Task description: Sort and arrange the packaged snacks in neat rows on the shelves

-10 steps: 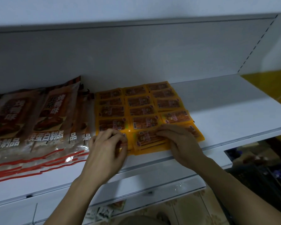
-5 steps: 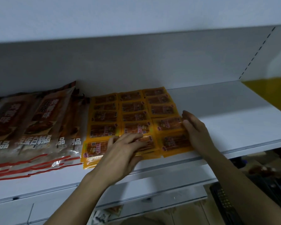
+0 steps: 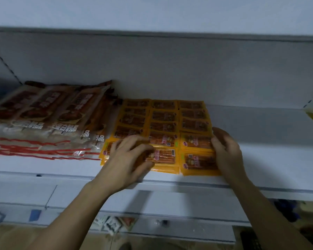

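Head view. A white shelf (image 3: 260, 159) crosses the middle of the frame and carries two groups of packaged snacks. The orange snack packets (image 3: 163, 127) lie flat at centre frame in three columns running from the shelf's front edge to its back wall; the larger brown snack bags (image 3: 49, 112) lie overlapped at centre left, just beside the orange block. The left hand (image 3: 126, 159) rests palm-down on the front packets of the left and middle columns, its fingers (image 3: 134, 139) spread and loosely curled, pressing and not pinching anything. The right hand (image 3: 226, 150) stands on edge against the right side of the right column, fingers together and straight, thumb tucked toward the packets, so that this grip acts as a flat stop and encloses nothing. The step in hand appears to be squaring the front rows. It is likely done best by keeping the right hand as a fixed fence and sliding the loose front packets toward it with the left palm, with light downward pressure so that the stacked, slippery packets do not fan out. The front left packet sits slightly skewed and overhangs its neighbours; it probably needs aligning first. The front edges lie near the shelf lip, so pushing forward risks a spill.
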Demonstrator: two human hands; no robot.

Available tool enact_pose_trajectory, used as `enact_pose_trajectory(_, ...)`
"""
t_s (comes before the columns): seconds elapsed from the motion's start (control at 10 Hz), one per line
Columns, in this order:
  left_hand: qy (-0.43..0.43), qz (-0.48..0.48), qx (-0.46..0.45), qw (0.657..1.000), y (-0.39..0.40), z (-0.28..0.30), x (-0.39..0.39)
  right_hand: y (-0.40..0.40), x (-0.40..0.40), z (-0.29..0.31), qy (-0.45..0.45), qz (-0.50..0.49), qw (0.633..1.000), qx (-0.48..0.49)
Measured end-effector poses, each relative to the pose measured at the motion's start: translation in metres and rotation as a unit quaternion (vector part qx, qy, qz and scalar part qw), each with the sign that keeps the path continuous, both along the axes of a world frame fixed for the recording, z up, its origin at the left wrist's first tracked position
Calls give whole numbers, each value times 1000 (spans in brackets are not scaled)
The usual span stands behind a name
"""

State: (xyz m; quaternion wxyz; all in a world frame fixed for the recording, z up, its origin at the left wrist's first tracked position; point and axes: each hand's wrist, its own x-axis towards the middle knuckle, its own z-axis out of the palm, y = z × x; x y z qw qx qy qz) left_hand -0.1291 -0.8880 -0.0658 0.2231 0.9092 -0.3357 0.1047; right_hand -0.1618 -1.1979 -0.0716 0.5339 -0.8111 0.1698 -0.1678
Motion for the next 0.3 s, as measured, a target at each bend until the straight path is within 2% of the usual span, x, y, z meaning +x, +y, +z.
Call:
enact_pose_trajectory(0.1, -18, 69, -26, 997, 14, 0, -9, -2, 0, 7, -18, 3, 995, -103)
enact_pose_trajectory(0.2, -38, 108, -14, 993, 40, -2, -15, 12, 0, 21, -102, 58, 979, -164)
enact_pose_trajectory(0.3, -52, 133, 17, 990, 56, -2, -24, 30, -7, 51, -146, 144, 966, -158)
